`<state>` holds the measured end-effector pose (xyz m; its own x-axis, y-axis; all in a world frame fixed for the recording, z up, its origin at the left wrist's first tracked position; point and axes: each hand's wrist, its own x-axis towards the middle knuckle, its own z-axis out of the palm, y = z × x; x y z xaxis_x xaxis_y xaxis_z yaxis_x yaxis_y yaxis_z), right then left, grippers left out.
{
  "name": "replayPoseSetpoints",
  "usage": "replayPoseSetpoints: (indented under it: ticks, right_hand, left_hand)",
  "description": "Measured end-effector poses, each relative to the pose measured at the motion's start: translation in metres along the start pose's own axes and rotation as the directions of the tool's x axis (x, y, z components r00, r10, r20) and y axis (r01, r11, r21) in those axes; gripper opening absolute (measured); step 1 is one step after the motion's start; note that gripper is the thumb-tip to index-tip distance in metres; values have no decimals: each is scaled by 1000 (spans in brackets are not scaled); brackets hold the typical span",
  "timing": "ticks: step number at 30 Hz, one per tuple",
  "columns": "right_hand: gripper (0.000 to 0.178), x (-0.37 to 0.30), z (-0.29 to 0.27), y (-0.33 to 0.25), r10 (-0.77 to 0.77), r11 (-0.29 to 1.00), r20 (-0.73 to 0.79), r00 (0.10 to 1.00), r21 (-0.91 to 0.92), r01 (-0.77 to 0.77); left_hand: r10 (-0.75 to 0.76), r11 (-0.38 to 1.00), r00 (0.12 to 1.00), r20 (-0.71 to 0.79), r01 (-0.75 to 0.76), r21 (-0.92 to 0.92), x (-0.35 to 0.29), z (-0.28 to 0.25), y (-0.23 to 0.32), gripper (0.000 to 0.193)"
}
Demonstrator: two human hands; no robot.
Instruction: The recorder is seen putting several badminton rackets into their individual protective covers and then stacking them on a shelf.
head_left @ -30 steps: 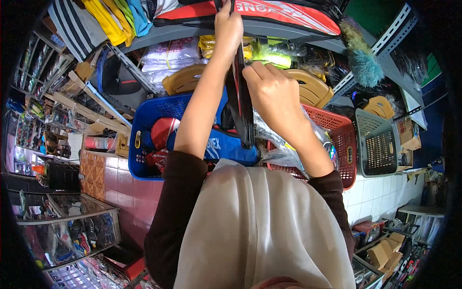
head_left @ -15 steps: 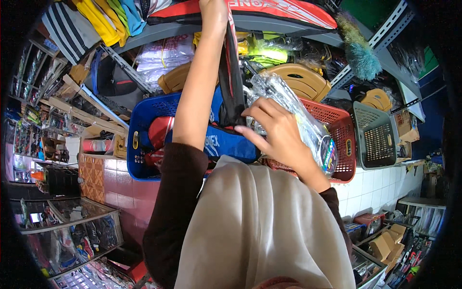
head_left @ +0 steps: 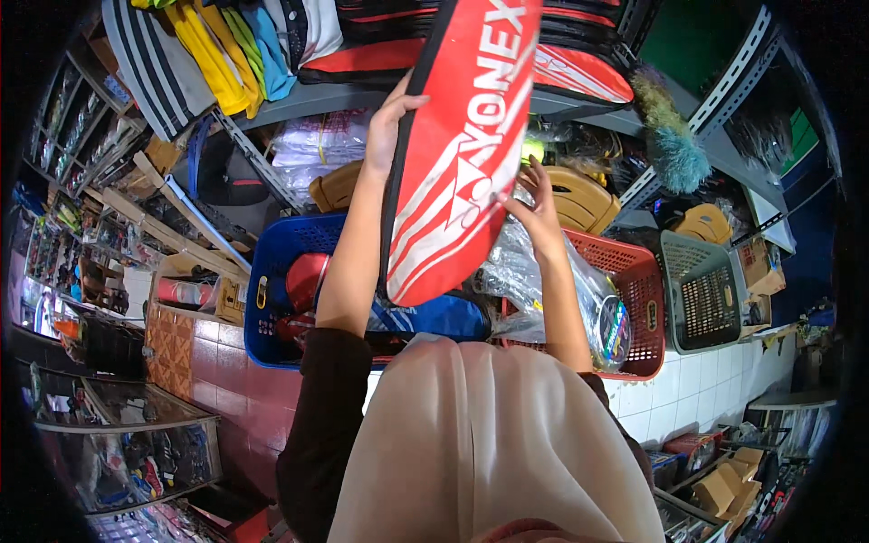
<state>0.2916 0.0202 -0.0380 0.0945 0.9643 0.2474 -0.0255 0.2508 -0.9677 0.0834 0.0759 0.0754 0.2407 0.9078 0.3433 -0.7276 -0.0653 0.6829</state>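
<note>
A red racket bag (head_left: 466, 172) with white stripes, white lettering and a black edge stands tilted in front of me, over the baskets. My left hand (head_left: 389, 131) grips its left edge, thumb on the red face and fingers mostly hidden behind. At the bag's lower right edge is my right hand (head_left: 536, 213), its fingers apart and its thumb tip against the red side. Below the bag, a blue bag (head_left: 434, 317) and a red bag (head_left: 308, 281) lie in the blue basket (head_left: 272, 244).
More red and black bags (head_left: 362, 61) lie on the grey shelf (head_left: 317, 101) ahead. Plastic-wrapped goods (head_left: 579, 294) fill part of the red basket (head_left: 647, 308). A grey-green basket (head_left: 701, 299) stands to its right. A blue-green duster (head_left: 679, 127) hangs by the shelf post.
The red racket bag has come off the shelf and swung round to show its broad face. My left hand has moved down with it; my right hand has risen from the baskets to its edge.
</note>
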Motion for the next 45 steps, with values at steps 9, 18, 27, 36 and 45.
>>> replayPoseSetpoints:
  ticks: [9,18,27,36,45]
  right_hand:
    - [60,-3,-23,8,315,837,225,922,392,-381]
    - [38,19,23,-33,89,830,-90,992,557,-24]
    - [30,43,54,-100,-37,746,-257,966,636,197]
    - [30,41,58,-111,-218,863,-350,911,367,348]
    - [22,52,29,-146,-663,733,-238,710,-400,551]
  left_hand:
    - [-114,980,975,192,79,181,4,15,3,55]
    - [101,-522,907,410,-302,798,-37,53,17,77]
    - [98,-645,910,402,-250,722,-57,40,-29,91]
    - [209,-446,871,444,-319,836,-41,27,-57,91]
    - [197,258,817,542,-576,775,-3,60,-39,86]
